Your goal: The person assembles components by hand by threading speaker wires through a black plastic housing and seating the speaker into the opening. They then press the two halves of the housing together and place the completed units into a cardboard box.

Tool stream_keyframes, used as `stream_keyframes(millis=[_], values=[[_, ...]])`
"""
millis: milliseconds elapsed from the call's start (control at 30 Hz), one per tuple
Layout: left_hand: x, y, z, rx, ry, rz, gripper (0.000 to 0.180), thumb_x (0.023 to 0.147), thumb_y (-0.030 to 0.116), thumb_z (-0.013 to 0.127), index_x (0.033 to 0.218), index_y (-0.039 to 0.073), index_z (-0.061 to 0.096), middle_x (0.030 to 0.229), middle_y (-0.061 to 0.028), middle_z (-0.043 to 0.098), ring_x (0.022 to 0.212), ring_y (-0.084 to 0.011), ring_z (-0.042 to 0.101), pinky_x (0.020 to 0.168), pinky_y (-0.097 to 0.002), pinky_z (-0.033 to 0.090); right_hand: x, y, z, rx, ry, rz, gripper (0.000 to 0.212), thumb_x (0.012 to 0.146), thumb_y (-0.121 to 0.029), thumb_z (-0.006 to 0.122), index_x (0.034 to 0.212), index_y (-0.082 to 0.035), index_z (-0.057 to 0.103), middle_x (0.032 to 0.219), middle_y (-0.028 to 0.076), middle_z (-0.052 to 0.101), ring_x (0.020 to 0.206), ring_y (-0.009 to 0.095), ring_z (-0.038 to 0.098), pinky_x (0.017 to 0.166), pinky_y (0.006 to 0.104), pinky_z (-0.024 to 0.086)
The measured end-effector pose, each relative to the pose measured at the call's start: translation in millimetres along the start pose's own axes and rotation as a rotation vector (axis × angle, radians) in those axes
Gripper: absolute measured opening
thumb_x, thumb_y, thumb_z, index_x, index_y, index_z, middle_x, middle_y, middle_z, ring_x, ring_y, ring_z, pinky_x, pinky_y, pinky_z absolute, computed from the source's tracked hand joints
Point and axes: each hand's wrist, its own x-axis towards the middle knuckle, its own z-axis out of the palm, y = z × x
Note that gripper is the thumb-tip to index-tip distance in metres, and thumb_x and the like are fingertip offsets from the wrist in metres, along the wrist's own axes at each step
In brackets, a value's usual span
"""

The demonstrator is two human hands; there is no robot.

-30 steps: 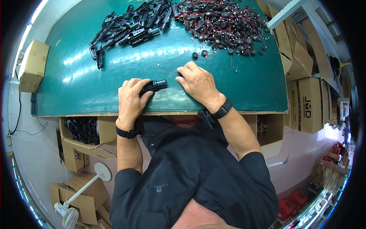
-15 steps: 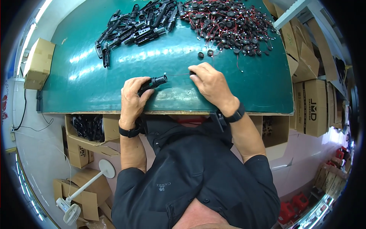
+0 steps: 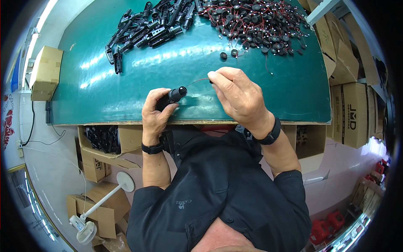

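Note:
My left hand (image 3: 156, 112) is closed around a black plastic housing (image 3: 178, 93) with a ribbed, spring-like neck, its round open end tilted up and to the right. A thin red wire (image 3: 197, 80) reaches in a slight arc from that end to my right hand (image 3: 244, 95). There, thumb and fingers pinch a small round black speaker (image 3: 211, 81), of which only a dark edge shows. Both hands are just above the near part of the green table, a short gap apart. The wire's far tip is hidden at the housing.
Black housings (image 3: 155, 35) lie heaped at the far left of the green table (image 3: 92, 98). At the far right is a large pile of small speakers (image 3: 256, 25) with red wires; two loose ones (image 3: 223, 55) lie nearer. Open cartons (image 3: 130, 140) sit under the front edge.
The housing's open end has turned more upward, and the white connector beside it no longer shows. My right hand has tilted up, and the wire now bows instead of running straight.

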Motion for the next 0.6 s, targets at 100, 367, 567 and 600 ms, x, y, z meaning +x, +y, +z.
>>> stream_keyframes(millis=[100, 367, 567, 600], values=[[-2.5, -3.0, 0.4, 0.026, -0.048, 0.016, 0.049, 0.084, -0.009, 0.084, 0.128, 0.004, 0.067, 0.127, -0.0084, 0.065, 0.117, -0.0201, 0.065, 0.105, -0.0347, 0.052, -1.0, -0.7, 0.1, 0.035, -0.003, -0.057, 0.046, 0.076, 0.015, 0.079, 0.119, -0.002, 0.074, 0.107, 0.012, 0.071, 0.084, 0.025, 0.073, 0.067, 0.0334, 0.061], [-4.0, -5.3, 2.8, -0.103, 0.042, 0.008, 0.051, 0.080, -0.010, 0.085, 0.126, 0.003, 0.068, 0.127, -0.0123, 0.067, 0.115, -0.0246, 0.067, 0.102, -0.0364, 0.055, 2.9, -18.7, -12.4, 0.214, -0.080, -0.042, 0.038, 0.078, 0.013, 0.077, 0.113, -0.001, 0.076, 0.106, 0.012, 0.071, 0.086, 0.025, 0.073, 0.070, 0.0338, 0.061], [-5.4, -7.9, 0.7, -0.163, 0.042, 0.057, 0.052, 0.083, -0.010, 0.085, 0.129, 0.003, 0.066, 0.131, -0.0126, 0.065, 0.124, -0.0264, 0.065, 0.107, -0.0387, 0.054, 0.1, -35.1, -7.4, 0.209, -0.078, -0.148, 0.031, 0.081, 0.002, 0.077, 0.112, 0.000, 0.075, 0.106, 0.012, 0.070, 0.090, 0.026, 0.073, 0.077, 0.0380, 0.063], [-5.8, -7.3, 0.9, -0.175, 0.041, 0.060, 0.052, 0.083, -0.009, 0.086, 0.130, 0.003, 0.066, 0.131, -0.0126, 0.065, 0.126, -0.0272, 0.065, 0.108, -0.0397, 0.053, -1.2, -36.4, -5.4, 0.208, -0.055, -0.177, 0.030, 0.081, 0.000, 0.077, 0.111, 0.000, 0.075, 0.106, 0.012, 0.070, 0.091, 0.026, 0.073, 0.079, 0.0389, 0.063]])
